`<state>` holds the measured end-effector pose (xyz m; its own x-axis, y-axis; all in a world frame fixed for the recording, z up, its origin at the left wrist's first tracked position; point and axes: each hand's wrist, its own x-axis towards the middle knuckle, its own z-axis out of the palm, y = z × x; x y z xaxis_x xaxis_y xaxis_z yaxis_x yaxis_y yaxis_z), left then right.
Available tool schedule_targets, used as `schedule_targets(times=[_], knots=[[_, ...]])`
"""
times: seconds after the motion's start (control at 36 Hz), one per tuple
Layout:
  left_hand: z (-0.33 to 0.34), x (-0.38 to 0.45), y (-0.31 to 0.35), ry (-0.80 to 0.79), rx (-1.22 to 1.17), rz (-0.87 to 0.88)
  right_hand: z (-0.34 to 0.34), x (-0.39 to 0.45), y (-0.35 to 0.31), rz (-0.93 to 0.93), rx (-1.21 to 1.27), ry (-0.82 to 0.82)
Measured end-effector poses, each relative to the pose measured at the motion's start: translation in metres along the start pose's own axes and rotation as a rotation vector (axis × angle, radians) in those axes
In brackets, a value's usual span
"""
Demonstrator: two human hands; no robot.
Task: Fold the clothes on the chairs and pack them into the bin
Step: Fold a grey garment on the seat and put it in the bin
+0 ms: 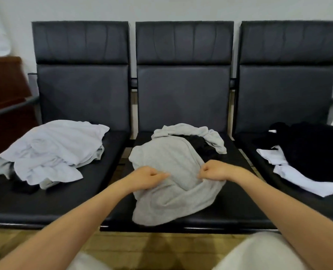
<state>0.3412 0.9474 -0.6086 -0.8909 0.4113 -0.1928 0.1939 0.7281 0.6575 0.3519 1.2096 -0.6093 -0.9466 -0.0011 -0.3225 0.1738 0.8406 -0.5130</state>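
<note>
1. Two bare forearms reach in from the bottom edge; pale trousers show at the bottom, cut off by the frame.
2. Two hands work the grey garment [173, 184] on the middle seat [228, 211]. The left hand [148, 177] and right hand [213, 170] each have fingers curled, pinching a bunch of the grey cloth near its middle.
3. Three black chairs stand in a row against a pale wall.
4. Left seat [45, 207]: a pale heap [52, 151], number of garments impossible to count, with a dark scrap [23, 189] poking out beneath.
5. Middle seat, behind the grey garment: a dark item [198, 144], mostly covered, and a second grey piece [193, 133] draped over it.
6. Right seat [259, 162]: one black heap [313, 149] over white cloth [290, 172], both cut off by the right edge.
7. No bin is in view.
</note>
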Motion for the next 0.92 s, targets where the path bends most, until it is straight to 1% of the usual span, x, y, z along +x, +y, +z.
schedule_targets(times=[0.03, 0.08, 0.14, 0.17, 0.22, 0.25, 0.31, 0.33, 0.39, 0.44, 0.47, 0.56, 0.58, 0.61, 0.67, 0.69, 0.75, 0.78, 0.81, 0.86, 0.92], knots=[[-0.002, 0.003, -0.006, 0.048, -0.064, -0.028, 0.003, 0.002, 0.002, -0.026, 0.010, 0.058], [-0.013, 0.016, -0.020, 0.212, -0.175, -0.081, 0.003, 0.009, -0.003, -0.073, 0.031, 0.240], [-0.027, 0.029, -0.036, 0.383, -0.190, -0.082, 0.002, 0.017, -0.015, -0.145, -0.002, 0.452], [-0.034, 0.035, -0.044, 0.443, -0.197, -0.092, 0.001, 0.022, -0.025, -0.188, 0.009, 0.546], [-0.042, 0.045, -0.057, 0.505, -0.252, -0.144, -0.003, 0.036, -0.044, -0.260, 0.064, 0.684], [-0.045, 0.052, -0.064, 0.518, -0.288, -0.181, -0.005, 0.047, -0.055, -0.286, 0.088, 0.714], [-0.049, 0.063, -0.073, 0.492, -0.351, -0.251, -0.005, 0.068, -0.073, -0.315, 0.088, 0.731], [-0.050, 0.070, -0.076, 0.458, -0.377, -0.280, -0.004, 0.079, -0.081, -0.304, 0.073, 0.712], [-0.049, 0.078, -0.079, 0.384, -0.418, -0.319, 0.000, 0.097, -0.092, -0.193, 0.044, 0.617], [-0.046, 0.086, -0.080, 0.348, -0.422, -0.290, 0.005, 0.112, -0.097, -0.053, 0.026, 0.486], [-0.043, 0.090, -0.079, 0.338, -0.456, -0.264, 0.006, 0.117, -0.098, -0.008, 0.009, 0.447], [-0.037, 0.097, -0.069, 0.341, -0.670, -0.220, 0.007, 0.122, -0.100, 0.026, 0.045, 0.415], [-0.038, 0.098, -0.064, 0.377, -0.752, -0.211, 0.005, 0.123, -0.100, -0.011, 0.118, 0.413], [-0.041, 0.097, -0.059, 0.424, -0.837, -0.195, 0.004, 0.121, -0.099, -0.066, 0.264, 0.419], [-0.052, 0.089, -0.047, 0.522, -0.973, -0.133, -0.005, 0.110, -0.101, -0.143, 0.660, 0.452], [-0.058, 0.084, -0.041, 0.571, -0.992, -0.083, -0.011, 0.101, -0.102, -0.169, 0.840, 0.487], [-0.066, 0.070, -0.028, 0.648, -0.937, 0.051, -0.023, 0.081, -0.102, -0.232, 1.141, 0.559], [-0.067, 0.063, -0.021, 0.672, -0.900, 0.114, -0.029, 0.070, -0.101, -0.271, 1.259, 0.562], [-0.067, 0.056, -0.014, 0.679, -0.868, 0.168, -0.034, 0.058, -0.099, -0.309, 1.342, 0.545], [-0.062, 0.048, -0.001, 0.648, -0.805, 0.239, -0.039, 0.041, -0.090, -0.370, 1.412, 0.497], [-0.048, 0.042, 0.008, 0.555, -0.713, 0.267, -0.039, 0.024, -0.075, -0.358, 1.424, 0.522]])
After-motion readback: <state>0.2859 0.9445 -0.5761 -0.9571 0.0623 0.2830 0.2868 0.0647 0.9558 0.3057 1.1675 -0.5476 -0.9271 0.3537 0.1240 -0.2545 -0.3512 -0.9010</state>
